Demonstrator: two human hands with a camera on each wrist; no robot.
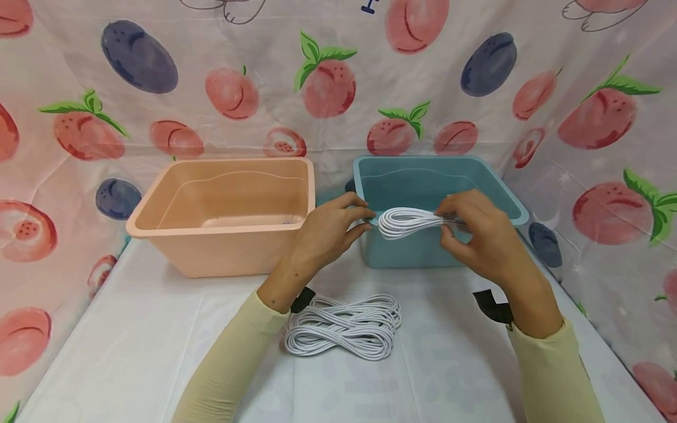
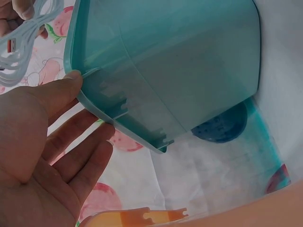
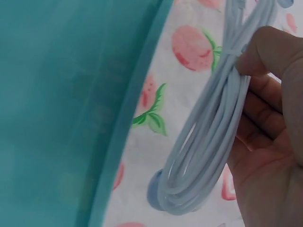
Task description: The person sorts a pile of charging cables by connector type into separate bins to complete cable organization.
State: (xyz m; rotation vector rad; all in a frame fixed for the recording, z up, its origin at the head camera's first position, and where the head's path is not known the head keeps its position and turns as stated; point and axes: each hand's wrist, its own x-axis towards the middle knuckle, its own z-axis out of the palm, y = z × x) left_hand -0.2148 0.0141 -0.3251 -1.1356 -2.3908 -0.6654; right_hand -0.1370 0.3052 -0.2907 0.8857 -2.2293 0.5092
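Observation:
A folded bundle of white USB cable (image 1: pixel 407 223) is pinched between the thumb and fingers of my right hand (image 1: pixel 483 238), above the front rim of the teal bin (image 1: pixel 444 257). Its narrow middle is tied in the right wrist view, and the looped end of the cable (image 3: pixel 203 142) hangs free. In the left wrist view an orange-tipped plug (image 2: pixel 11 46) shows on it. My left hand (image 1: pixel 330 229) grips the teal bin's near left corner, with the thumb on the rim (image 2: pixel 90 106) and fingers along its edge.
Left of the teal bin stands a peach bin (image 1: pixel 222 252). A larger white cable (image 1: pixel 346 326), wound in a figure eight, lies on the white-covered table (image 1: pixel 338 393) near my left sleeve. Behind hangs a fruit-print cloth (image 1: pixel 338 135).

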